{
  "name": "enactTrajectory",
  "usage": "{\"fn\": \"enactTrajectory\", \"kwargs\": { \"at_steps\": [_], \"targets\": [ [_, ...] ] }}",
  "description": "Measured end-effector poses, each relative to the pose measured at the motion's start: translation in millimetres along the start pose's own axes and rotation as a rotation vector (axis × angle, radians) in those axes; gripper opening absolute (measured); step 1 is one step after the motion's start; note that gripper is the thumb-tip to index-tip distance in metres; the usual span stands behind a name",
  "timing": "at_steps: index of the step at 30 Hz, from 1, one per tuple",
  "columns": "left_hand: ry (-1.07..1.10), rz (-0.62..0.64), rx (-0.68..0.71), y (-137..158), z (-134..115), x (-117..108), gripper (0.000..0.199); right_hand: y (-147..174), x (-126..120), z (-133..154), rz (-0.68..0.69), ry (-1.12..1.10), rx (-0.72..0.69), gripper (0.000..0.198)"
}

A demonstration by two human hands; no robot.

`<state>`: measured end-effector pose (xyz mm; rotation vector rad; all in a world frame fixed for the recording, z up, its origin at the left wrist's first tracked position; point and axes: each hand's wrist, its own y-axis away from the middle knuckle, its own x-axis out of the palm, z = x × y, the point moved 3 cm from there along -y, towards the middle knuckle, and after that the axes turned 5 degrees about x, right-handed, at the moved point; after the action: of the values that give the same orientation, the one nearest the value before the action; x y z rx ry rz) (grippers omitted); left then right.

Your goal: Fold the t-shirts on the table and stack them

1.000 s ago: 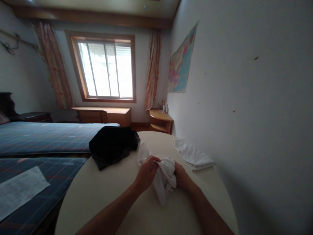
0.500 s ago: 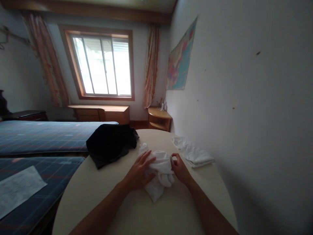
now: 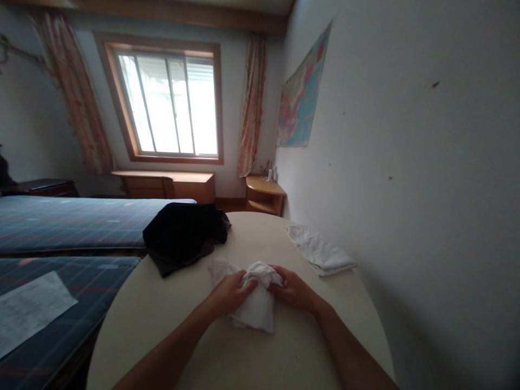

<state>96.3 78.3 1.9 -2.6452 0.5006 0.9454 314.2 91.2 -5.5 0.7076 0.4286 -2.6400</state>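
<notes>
White cloth (image 3: pixel 257 310) is gripped by left hand (image 3: pixel 229 294) and right hand (image 3: pixel 294 291); the paper (image 3: pixel 34 310) is illegible.

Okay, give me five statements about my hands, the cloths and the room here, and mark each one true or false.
1. The left hand and the right hand both hold the crumpled white cloth. True.
2. The black cloth lies on the round table. True.
3. The folded white cloth lies to the left of both hands. False: the folded white cloth lies to the right of them.
4. A sheet of paper lies on the nearer mattress. True.
5. The map hangs to the left of the window. False: the map hangs to the right of the window.
</notes>
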Motion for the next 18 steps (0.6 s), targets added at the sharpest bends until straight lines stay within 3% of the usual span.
{"fn": "enactTrajectory", "kwargs": {
  "at_steps": [3, 6, 10, 13, 15, 18],
  "targets": [
    [0.046, 0.014, -0.004, -2, -1, -4, 0.042, -2, -4, 1, -0.059, 0.035, 0.051, 0.035],
    [0.115, -0.051, 0.008, -7, 1, -14, 0.043, -5, -13, -3, -0.210, 0.017, 0.088, 0.034],
    [0.061, -0.305, 0.057, -14, 11, -30, 0.033, -7, -22, -14, -0.405, -0.154, 0.150, 0.042],
    [-0.007, -0.450, 0.017, -16, 25, -36, 0.030, -9, -22, -21, -0.468, -0.300, 0.159, 0.054],
    [-0.034, -0.473, -0.004, -15, 29, -35, 0.036, -9, -18, -23, -0.471, -0.301, 0.126, 0.061],
    [-0.085, -0.399, 0.044, -11, 24, -30, 0.047, -8, -9, -21, -0.423, -0.095, 0.070, 0.070]
  ]
}}
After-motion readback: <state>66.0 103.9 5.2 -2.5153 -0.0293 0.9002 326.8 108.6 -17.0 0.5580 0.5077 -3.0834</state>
